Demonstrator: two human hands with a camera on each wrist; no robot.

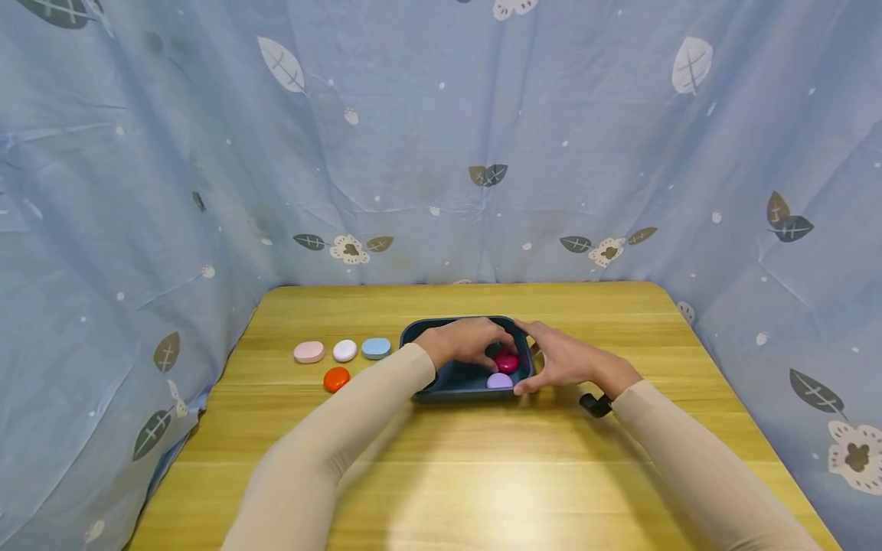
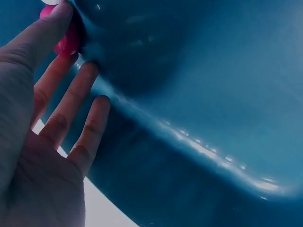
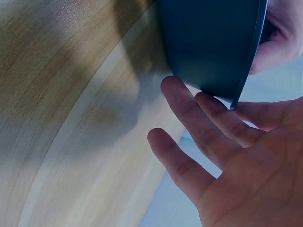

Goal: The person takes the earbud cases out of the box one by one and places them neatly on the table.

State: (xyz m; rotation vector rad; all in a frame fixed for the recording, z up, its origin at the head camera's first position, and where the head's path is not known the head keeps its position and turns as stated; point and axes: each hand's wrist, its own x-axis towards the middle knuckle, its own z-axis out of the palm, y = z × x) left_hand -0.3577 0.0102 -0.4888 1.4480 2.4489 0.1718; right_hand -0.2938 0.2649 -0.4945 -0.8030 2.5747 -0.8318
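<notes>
A dark blue rectangular tray [image 1: 449,396] with raised walls stands on the wooden table. Inside its right end are a glossy magenta rounded piece [image 1: 507,362] and a lilac one [image 1: 499,380]. Reaching over the tray's left side, my left hand [image 1: 468,340] pinches the magenta piece between thumb and forefinger; the left wrist view shows its other fingers [image 2: 97,123] spread along the inner wall. My right hand [image 1: 566,358] steadies the tray's right end, thumb at the near corner and forefinger at the far corner. In the right wrist view, its other fingers [image 3: 201,125] stretch out beneath the rim.
Left of the tray lie a pink oval piece [image 1: 308,352], a white round one [image 1: 344,350], a light blue oval one [image 1: 376,349] and an orange round one [image 1: 336,379]. A patterned blue curtain [image 1: 413,153] surrounds the table's back and sides.
</notes>
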